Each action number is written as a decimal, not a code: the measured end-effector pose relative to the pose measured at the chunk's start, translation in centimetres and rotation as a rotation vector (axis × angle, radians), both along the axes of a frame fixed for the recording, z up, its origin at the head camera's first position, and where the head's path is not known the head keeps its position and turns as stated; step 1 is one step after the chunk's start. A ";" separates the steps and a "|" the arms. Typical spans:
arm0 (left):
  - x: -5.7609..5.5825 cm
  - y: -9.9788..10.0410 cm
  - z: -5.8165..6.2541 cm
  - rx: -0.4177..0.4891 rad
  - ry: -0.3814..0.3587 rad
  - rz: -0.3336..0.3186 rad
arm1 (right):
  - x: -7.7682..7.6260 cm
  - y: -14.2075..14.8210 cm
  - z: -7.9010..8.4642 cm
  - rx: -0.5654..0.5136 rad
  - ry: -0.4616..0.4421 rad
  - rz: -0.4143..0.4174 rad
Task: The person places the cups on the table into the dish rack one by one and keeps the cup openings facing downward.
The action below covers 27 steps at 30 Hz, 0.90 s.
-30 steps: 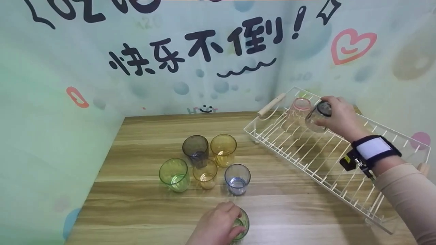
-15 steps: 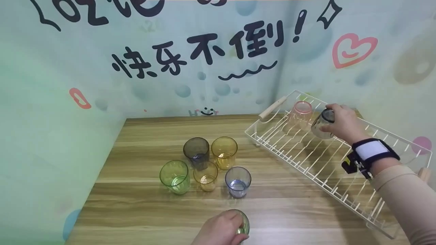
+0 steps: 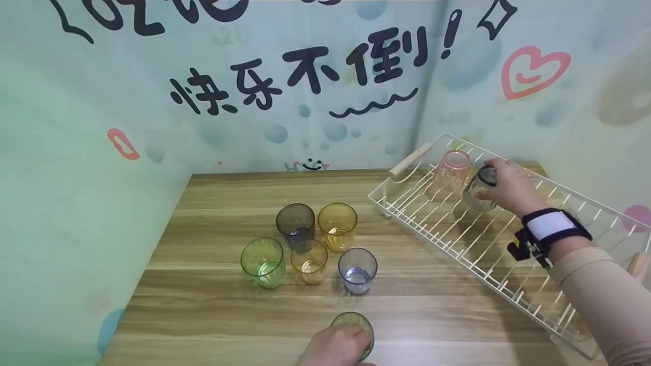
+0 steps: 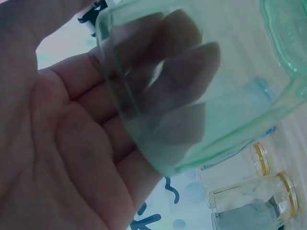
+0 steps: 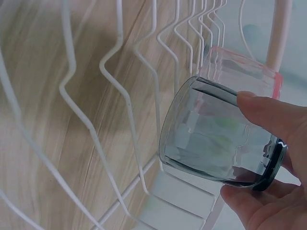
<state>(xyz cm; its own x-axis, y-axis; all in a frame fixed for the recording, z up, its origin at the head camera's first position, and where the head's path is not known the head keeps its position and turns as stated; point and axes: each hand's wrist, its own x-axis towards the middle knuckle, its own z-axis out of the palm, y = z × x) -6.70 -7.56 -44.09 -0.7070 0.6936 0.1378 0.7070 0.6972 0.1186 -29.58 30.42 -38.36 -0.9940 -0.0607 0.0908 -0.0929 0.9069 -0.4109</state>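
My right hand [image 3: 516, 188] pinches a smoky grey glass [image 3: 477, 197], base up, between thumb and fingers. In the right wrist view the mouth of this grey glass [image 5: 211, 129] faces the rack wires, close to them. Beside it a pink-rimmed clear glass [image 3: 451, 175] stands upside down in the white wire rack [image 3: 430, 231]. At the front of the table, my left hand [image 3: 336, 348] holds a green glass [image 3: 351, 318], its fingers over the rim. The left wrist view shows fingers [image 4: 180, 72] curled against the green glass [image 4: 244, 62], partly seen through it.
Several upright glasses are grouped mid-table: a dark grey one [image 3: 296, 218], a yellow one [image 3: 337, 218], a light amber one [image 3: 310, 262], a larger green one [image 3: 263, 259] and a blue one [image 3: 357, 269]. The rack's wooden handle [image 3: 410, 160] is near the printed backdrop [image 3: 254, 137].
My right hand has lowered the grey glass slightly toward the rack, a little away from the pink one. My left hand has shifted right and down, farther over the green glass.
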 end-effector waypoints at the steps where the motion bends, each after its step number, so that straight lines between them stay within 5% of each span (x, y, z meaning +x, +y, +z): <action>1: 0.0 0.1 0.0 -0.011 -0.027 0.007 | 0.0 0.0 -0.1 0.001 0.001 0.004; 5: 0.0 0.4 0.0 -0.062 -0.103 0.038 | -0.1 -0.2 -0.3 0.004 0.022 0.014; 13: 0.0 0.7 -0.4 -0.045 -0.136 0.063 | -0.3 0.0 -0.7 0.007 0.047 0.023; 27: 0.1 0.6 -0.5 -0.049 -0.069 0.036 | -0.3 -0.1 -0.5 0.038 -0.002 0.016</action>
<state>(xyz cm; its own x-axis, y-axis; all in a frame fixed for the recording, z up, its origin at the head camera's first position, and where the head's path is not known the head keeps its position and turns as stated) -6.60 -6.98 -44.59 -0.7383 0.6723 0.0543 0.6727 0.7282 0.1311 -29.87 30.28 -38.87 -0.9931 -0.0797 0.0865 -0.1067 0.9202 -0.3766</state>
